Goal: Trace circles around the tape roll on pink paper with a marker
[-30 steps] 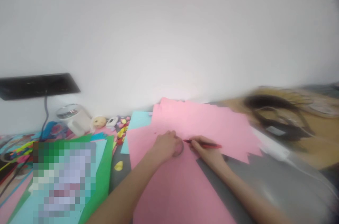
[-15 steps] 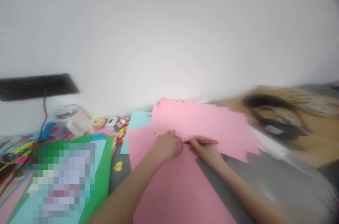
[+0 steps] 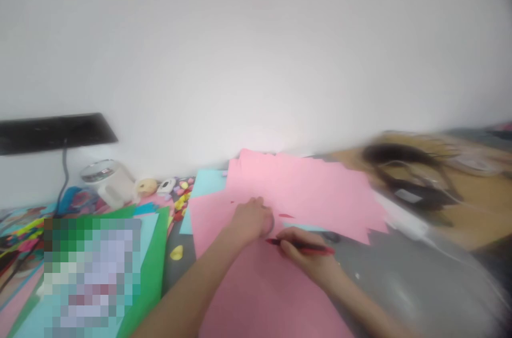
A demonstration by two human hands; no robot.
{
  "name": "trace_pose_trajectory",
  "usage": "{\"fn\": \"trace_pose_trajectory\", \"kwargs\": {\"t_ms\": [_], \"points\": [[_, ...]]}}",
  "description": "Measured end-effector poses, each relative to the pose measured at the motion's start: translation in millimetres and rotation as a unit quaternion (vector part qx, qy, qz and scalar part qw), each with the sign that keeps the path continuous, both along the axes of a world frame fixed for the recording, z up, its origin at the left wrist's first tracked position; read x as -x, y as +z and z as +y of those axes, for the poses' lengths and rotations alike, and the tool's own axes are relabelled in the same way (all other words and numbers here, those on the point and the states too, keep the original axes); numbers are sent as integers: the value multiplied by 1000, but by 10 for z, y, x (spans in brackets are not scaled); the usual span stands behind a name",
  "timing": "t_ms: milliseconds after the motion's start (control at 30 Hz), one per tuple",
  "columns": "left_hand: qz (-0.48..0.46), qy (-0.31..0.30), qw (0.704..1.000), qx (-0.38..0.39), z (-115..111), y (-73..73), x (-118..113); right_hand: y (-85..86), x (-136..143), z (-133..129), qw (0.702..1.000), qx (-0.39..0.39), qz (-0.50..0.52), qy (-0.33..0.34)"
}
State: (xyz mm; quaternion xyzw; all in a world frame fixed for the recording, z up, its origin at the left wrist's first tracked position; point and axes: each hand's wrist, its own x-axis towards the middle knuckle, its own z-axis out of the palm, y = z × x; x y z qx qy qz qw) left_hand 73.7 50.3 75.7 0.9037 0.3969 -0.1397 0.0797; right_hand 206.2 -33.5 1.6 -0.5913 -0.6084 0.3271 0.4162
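Note:
A large pink sheet [image 3: 256, 284] lies in front of me. My left hand [image 3: 253, 219] presses a small round object [image 3: 270, 225] down on it, fingers bent around that object; what it is I cannot make out. Just to the right and nearer me, my right hand [image 3: 300, 247] grips a red pen [image 3: 320, 248], its dark tip pointing left at the sheet, close below the round object. Whether the tip touches the paper cannot be told. More pink sheets [image 3: 312, 183] lie fanned out behind both hands, with a small red mark [image 3: 287, 216] near their front edge.
Green paper [image 3: 158, 258] and light blue paper lie at the left. Behind them stand a white mug [image 3: 110, 183] and small colourful pieces [image 3: 182, 202]. A yellow piece [image 3: 176, 252] is beside the pink sheet. Black headphones [image 3: 412, 172] and a white device [image 3: 412, 225] are at the right.
My right hand with the red pen has moved down toward me and slightly left, uncovering the red mark. My left hand stays on the round object. The view has shifted slightly.

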Motion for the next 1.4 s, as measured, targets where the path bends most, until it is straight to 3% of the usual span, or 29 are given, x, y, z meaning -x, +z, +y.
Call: {"fn": "trace_pose_trajectory", "kwargs": {"t_ms": [133,267,633,1133,1400], "points": [[0,1,1000,8,-1,16,-1,-53,-123,-24,995,-29,-14,99],[-4,5,1000,11,-10,24,4,-58,-207,-16,987,-42,-34,150],[-10,3,1000,5,23,-35,19,-123,-52,87,989,-65,-20,129],[1,-2,1000,-6,12,-10,0,-91,-295,144,996,-72,-33,47],[-7,-5,1000,-9,84,-76,-11,-27,-202,-16,984,-71,-82,140]]}}
